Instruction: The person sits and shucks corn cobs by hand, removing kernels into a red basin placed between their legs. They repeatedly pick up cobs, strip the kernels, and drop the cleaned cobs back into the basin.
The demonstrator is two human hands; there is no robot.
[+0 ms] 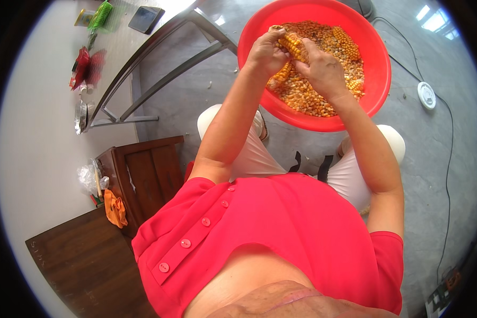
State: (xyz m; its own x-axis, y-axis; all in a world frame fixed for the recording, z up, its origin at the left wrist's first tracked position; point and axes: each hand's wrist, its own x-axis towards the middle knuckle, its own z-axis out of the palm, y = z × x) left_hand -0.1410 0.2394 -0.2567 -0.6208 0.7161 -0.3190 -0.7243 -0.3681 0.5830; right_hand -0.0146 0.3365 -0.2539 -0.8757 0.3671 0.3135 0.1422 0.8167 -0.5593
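A partly stripped ear of dried corn (293, 44) is held over a red plastic basin (375, 95). My left hand (267, 52) grips its upper left end. My right hand (322, 72) is closed about the other end, thumb and fingers against the kernels. Yellow kernels remain in rows on the ear, and a paler bare stretch shows beside them. Loose corn kernels (314, 104) cover the basin's bottom. Another ear of corn (346, 43) lies at the right inside the basin, and a further ear (281, 75) rests below my hands, partly hidden by them.
The basin stands between my knees on a grey floor (413, 159). At right, a cable (448, 167) runs past a round white device (426, 95). A metal frame (171, 63) and a dark wooden cabinet (151, 171) stand at left. A phone-like black object (146, 19) lies at upper left.
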